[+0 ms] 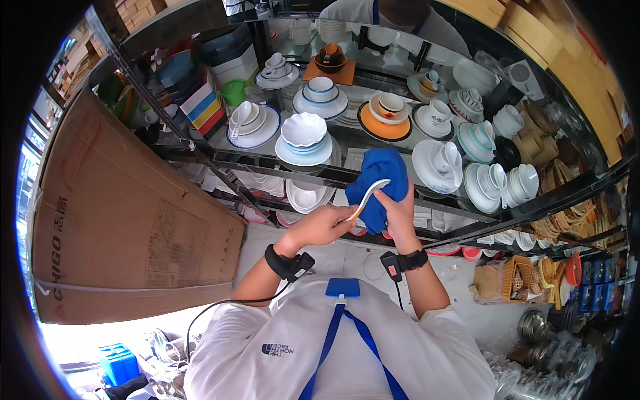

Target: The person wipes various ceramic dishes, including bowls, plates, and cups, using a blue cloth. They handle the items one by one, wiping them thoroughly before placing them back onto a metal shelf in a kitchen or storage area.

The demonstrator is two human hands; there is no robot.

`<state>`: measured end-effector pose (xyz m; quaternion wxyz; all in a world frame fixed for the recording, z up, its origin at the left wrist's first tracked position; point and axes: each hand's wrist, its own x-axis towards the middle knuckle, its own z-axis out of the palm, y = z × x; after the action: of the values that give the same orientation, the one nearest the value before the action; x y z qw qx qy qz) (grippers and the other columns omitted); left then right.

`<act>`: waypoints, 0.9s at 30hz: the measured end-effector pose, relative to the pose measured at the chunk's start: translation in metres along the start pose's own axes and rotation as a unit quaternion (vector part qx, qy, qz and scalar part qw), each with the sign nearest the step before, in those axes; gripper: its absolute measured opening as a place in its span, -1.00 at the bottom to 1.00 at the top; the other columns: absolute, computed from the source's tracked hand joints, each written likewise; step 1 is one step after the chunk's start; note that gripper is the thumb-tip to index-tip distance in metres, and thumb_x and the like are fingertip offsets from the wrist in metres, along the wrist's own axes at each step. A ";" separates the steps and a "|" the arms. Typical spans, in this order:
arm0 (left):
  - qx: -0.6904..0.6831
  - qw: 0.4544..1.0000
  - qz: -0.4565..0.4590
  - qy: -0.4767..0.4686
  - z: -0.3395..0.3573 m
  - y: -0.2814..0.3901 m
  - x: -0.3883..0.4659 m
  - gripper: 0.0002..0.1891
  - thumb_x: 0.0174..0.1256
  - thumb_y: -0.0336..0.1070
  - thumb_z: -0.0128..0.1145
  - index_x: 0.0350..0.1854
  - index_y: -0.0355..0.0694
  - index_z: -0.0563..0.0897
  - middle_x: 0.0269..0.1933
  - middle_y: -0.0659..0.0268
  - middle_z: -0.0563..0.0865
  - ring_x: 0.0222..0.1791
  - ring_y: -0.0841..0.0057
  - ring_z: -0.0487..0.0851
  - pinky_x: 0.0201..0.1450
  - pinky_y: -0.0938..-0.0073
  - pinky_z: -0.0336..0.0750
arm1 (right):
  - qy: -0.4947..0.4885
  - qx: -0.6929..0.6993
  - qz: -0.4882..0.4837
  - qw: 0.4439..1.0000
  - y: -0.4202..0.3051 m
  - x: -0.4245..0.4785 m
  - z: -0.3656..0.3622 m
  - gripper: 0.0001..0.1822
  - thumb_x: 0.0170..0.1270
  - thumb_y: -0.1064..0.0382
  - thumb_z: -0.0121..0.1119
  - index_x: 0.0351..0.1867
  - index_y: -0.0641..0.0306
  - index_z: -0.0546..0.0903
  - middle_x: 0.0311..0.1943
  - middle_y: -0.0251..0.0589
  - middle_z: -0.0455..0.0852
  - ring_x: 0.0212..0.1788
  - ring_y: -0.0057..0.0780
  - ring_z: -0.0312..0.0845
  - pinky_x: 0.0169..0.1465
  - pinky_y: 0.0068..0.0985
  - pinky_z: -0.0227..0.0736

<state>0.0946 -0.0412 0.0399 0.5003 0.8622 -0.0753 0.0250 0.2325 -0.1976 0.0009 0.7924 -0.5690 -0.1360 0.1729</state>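
My left hand [325, 225] pinches the handle end of a spoon [368, 198], pale with an orange-tinted handle. Behind the spoon's bowl end, my right hand [398, 207] grips a bunched blue cloth [385, 170], its thumb near the spoon. Both hands are in front of the shelf edge. Just beyond them stand a white fluted bowl [304, 129] on stacked bowls and a plate, and an orange plate [372, 125] with bowls on it. Right of the cloth, a white plate [422, 165] carries a cup and a spoon.
Dark-framed shelves [325, 172] hold many dish sets, with more bowls [307, 195] on the level below. A large cardboard box [125, 225] stands at the left. Wicker baskets [516, 277] and plastic-wrapped wares [555, 365] are at the right. A blue box [119, 363] sits at the lower left.
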 end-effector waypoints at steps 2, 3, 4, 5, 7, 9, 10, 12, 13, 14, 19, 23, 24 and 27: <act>0.000 1.000 -0.018 -0.010 -0.010 -0.002 -0.009 -0.63 0.35 -0.25 0.04 0.19 -0.14 0.52 -0.42 0.14 0.68 -0.53 0.27 0.63 -0.35 0.36 0.50 | 0.025 -0.065 -0.042 0.997 0.004 0.002 0.008 -0.24 0.02 0.43 0.43 0.29 0.30 0.31 0.11 -0.10 0.52 0.12 -0.35 0.48 0.20 -0.42 0.40; 0.001 0.999 -0.028 -0.019 -0.016 -0.002 -0.013 -0.63 0.34 -0.25 0.05 0.18 -0.14 0.52 -0.43 0.13 0.68 -0.53 0.27 0.63 -0.35 0.36 0.50 | 0.029 -0.136 -0.070 0.988 0.004 0.000 0.012 -0.27 0.03 0.40 0.44 0.26 0.32 0.34 0.08 -0.09 0.55 0.10 -0.34 0.51 0.19 -0.42 0.41; -0.009 0.998 -0.050 -0.036 -0.023 -0.002 -0.017 -0.64 0.36 -0.29 0.04 0.18 -0.18 0.53 -0.41 0.17 0.68 -0.50 0.38 0.60 -0.32 0.42 0.49 | 0.035 -0.207 -0.097 0.973 0.003 -0.001 0.014 -0.30 0.03 0.37 0.44 0.22 0.34 0.38 0.05 -0.07 0.58 0.08 -0.33 0.53 0.17 -0.41 0.42; -0.020 0.996 -0.072 -0.054 -0.030 -0.002 -0.019 -0.65 0.37 -0.32 0.03 0.18 -0.22 0.53 -0.38 0.21 0.68 -0.46 0.48 0.57 -0.29 0.49 0.47 | 0.041 -0.278 -0.122 0.952 0.002 -0.003 0.015 -0.33 0.03 0.34 0.45 0.19 0.36 0.41 0.03 -0.05 0.60 0.06 -0.32 0.55 0.16 -0.41 0.43; -0.081 0.988 -0.101 -0.081 -0.034 -0.012 -0.027 -0.66 0.39 -0.37 0.02 0.17 -0.28 0.54 -0.35 0.30 0.66 -0.41 0.63 0.53 -0.26 0.58 0.45 | 0.057 -0.372 -0.156 0.913 -0.004 -0.013 0.024 -0.38 -0.01 0.30 0.45 0.14 0.28 0.49 0.02 0.01 0.63 0.03 -0.15 0.59 0.11 -0.36 0.45; -0.177 0.973 -0.113 -0.098 -0.037 -0.033 -0.033 -0.68 0.40 -0.38 0.00 0.15 -0.32 0.54 -0.34 0.40 0.64 -0.38 0.72 0.49 -0.24 0.63 0.43 | 0.057 -0.437 -0.145 0.886 -0.018 -0.025 0.033 -0.37 -0.04 0.32 0.43 0.15 0.21 0.50 0.04 0.03 0.62 0.03 -0.06 0.58 0.10 -0.34 0.46; -0.235 0.955 -0.125 -0.131 -0.041 -0.042 -0.034 -0.70 0.40 -0.41 -0.01 0.13 -0.34 0.55 -0.32 0.47 0.61 -0.35 0.77 0.46 -0.23 0.67 0.42 | 0.049 -0.449 -0.149 0.880 -0.021 -0.030 0.034 -0.34 -0.10 0.36 0.40 0.16 0.11 0.51 0.05 0.00 0.62 0.04 -0.01 0.55 0.09 -0.30 0.46; -0.276 0.940 -0.138 -0.144 -0.044 -0.049 -0.040 -0.74 0.39 -0.40 0.00 0.06 -0.33 0.58 -0.34 0.47 0.60 -0.36 0.78 0.46 -0.25 0.67 0.41 | -0.047 -0.500 -0.193 0.843 -0.029 -0.043 0.042 -0.33 -0.11 0.36 0.42 0.17 0.14 0.50 0.04 -0.06 0.63 0.07 -0.07 0.54 0.14 -0.32 0.43; -0.295 0.933 -0.145 -0.149 -0.046 -0.051 -0.042 -0.76 0.38 -0.40 0.00 0.02 -0.33 0.59 -0.35 0.47 0.60 -0.36 0.78 0.45 -0.26 0.67 0.41 | -0.096 -0.521 -0.214 0.821 -0.034 -0.048 0.047 -0.32 -0.12 0.35 0.42 0.17 0.16 0.50 0.04 -0.09 0.63 0.08 -0.10 0.54 0.16 -0.32 0.41; -0.275 0.940 -0.128 -0.155 -0.047 -0.054 -0.040 -0.79 0.37 -0.36 0.00 -0.05 -0.31 0.59 -0.41 0.47 0.56 -0.46 0.76 0.44 -0.38 0.65 0.39 | -0.154 -0.543 -0.244 0.789 -0.040 -0.047 0.052 -0.27 -0.17 0.34 0.42 0.19 0.12 0.49 0.07 -0.10 0.60 0.10 -0.05 0.49 0.20 -0.27 0.37; -0.185 0.959 -0.118 -0.182 -0.066 -0.047 -0.041 -0.82 0.38 -0.34 0.00 -0.16 -0.34 0.59 -0.39 0.42 0.60 -0.41 0.73 0.44 -0.30 0.62 0.40 | -0.186 -0.565 -0.198 0.779 -0.035 -0.054 0.059 -0.34 -0.16 0.31 0.45 0.11 0.08 0.54 -0.04 -0.12 0.66 0.01 -0.04 0.54 0.09 -0.25 0.43; -0.149 0.965 -0.081 -0.202 -0.065 -0.041 -0.043 -0.76 0.43 -0.32 -0.03 -0.03 -0.34 0.60 -0.40 0.41 0.61 -0.44 0.69 0.45 -0.32 0.59 0.41 | -0.133 -0.528 -0.082 0.835 -0.021 -0.050 0.045 -0.44 -0.15 0.34 0.48 0.00 0.15 0.58 -0.06 -0.08 0.67 -0.02 -0.12 0.61 0.05 -0.35 0.49; -0.145 0.963 -0.083 -0.210 -0.065 -0.045 -0.041 -0.72 0.46 -0.31 -0.04 0.08 -0.33 0.57 -0.41 0.43 0.58 -0.46 0.70 0.43 -0.36 0.59 0.40 | -0.108 -0.513 -0.056 0.850 -0.025 -0.051 0.048 -0.45 -0.14 0.35 0.48 0.00 0.16 0.58 -0.05 -0.07 0.67 -0.02 -0.14 0.61 0.06 -0.38 0.49; -0.189 0.963 -0.068 -0.178 -0.065 -0.048 -0.042 -0.71 0.48 -0.30 -0.05 0.12 -0.33 0.55 -0.46 0.47 0.51 -0.51 0.72 0.36 -0.43 0.62 0.34 | -0.035 -0.403 -0.059 0.913 -0.017 -0.049 0.042 -0.44 -0.03 0.37 0.46 0.07 0.27 0.54 -0.05 -0.12 0.68 -0.02 -0.36 0.62 0.09 -0.47 0.47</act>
<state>0.0630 0.0429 0.0260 0.6329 0.7458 -0.1082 -0.1774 0.1728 -0.1881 0.0293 0.4994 -0.8245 -0.2549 0.0763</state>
